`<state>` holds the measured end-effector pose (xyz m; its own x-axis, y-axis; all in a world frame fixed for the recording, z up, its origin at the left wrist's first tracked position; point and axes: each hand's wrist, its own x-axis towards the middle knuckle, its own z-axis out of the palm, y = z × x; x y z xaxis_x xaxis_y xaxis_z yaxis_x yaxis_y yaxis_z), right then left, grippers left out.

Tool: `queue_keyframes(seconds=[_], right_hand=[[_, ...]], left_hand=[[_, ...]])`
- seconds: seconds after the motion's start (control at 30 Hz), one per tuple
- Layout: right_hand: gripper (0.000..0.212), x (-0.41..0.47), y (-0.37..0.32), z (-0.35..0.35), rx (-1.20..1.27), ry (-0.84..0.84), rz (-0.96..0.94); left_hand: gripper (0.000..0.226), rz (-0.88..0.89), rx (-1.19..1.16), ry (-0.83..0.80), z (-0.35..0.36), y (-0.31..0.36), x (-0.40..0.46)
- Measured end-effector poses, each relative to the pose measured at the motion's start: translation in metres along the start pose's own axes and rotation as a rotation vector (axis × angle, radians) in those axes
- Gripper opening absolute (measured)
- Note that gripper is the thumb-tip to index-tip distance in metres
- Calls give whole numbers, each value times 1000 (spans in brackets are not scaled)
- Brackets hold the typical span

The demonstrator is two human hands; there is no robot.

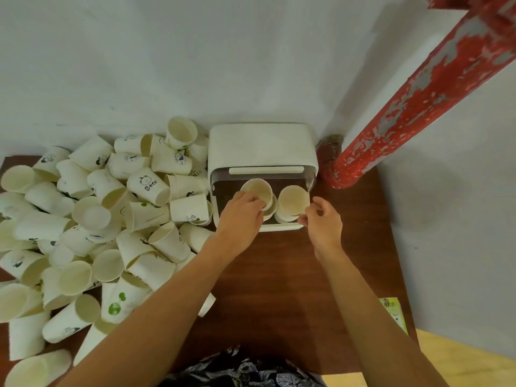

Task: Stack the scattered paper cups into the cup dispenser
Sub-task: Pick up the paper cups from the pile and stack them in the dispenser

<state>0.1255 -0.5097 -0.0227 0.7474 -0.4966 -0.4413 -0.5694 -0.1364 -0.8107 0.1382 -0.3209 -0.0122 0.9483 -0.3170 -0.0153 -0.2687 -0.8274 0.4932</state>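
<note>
Head view: left hand point(240, 210) grips a white paper cup point(257, 191) in the white plastic cup dispenser point(262, 148); right hand point(324, 222) hangs loosely curled, holding nothing; a heap of scattered white paper cups point(92, 219) crowds nine o'clock, a peeling red pipe point(418, 96) two o'clock.

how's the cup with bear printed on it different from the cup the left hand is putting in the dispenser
The Bear cup lies on its side in the pile on the table; the held cup stands upright, mouth up, in the dispenser. The Bear cup is untouched; the left hand grips the other. The Bear cup shows a print; the held cup's wall is mostly hidden. Both are off-white paper cups.
</note>
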Motion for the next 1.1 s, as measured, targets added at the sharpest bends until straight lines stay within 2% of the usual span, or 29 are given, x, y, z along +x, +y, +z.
queue_keyframes(seconds=[0.07, 0.17, 0.23, 0.33, 0.4, 0.7, 0.93, 1.1], right_hand=[[39, 3, 1, 2, -85, 24, -43], [33, 2, 5, 3, -415, 69, -355], [25, 6, 10, 4, -585, 7, -561], [20, 14, 20, 7, -807, -151, -710], [20, 19, 25, 10, -853, -195, -727], [17, 25, 25, 15, -912, -190, -756], [20, 24, 22, 5, -898, -256, -794], [22, 32, 22, 6, -1006, -349, -826]], left_hand=[[24, -24, 15, -27, 5, 0, 2], [26, -60, 40, -50, 12, 0, 3], [27, -75, 55, -71, 17, 2, 5], [25, -84, 81, -92, 24, 4, 10], [24, -94, 108, -83, 28, 5, 14], [32, -152, 239, -18, 35, 19, 27], [18, -209, 258, -90, 48, 27, 21], [15, -259, 296, -86, 49, 37, 25]])
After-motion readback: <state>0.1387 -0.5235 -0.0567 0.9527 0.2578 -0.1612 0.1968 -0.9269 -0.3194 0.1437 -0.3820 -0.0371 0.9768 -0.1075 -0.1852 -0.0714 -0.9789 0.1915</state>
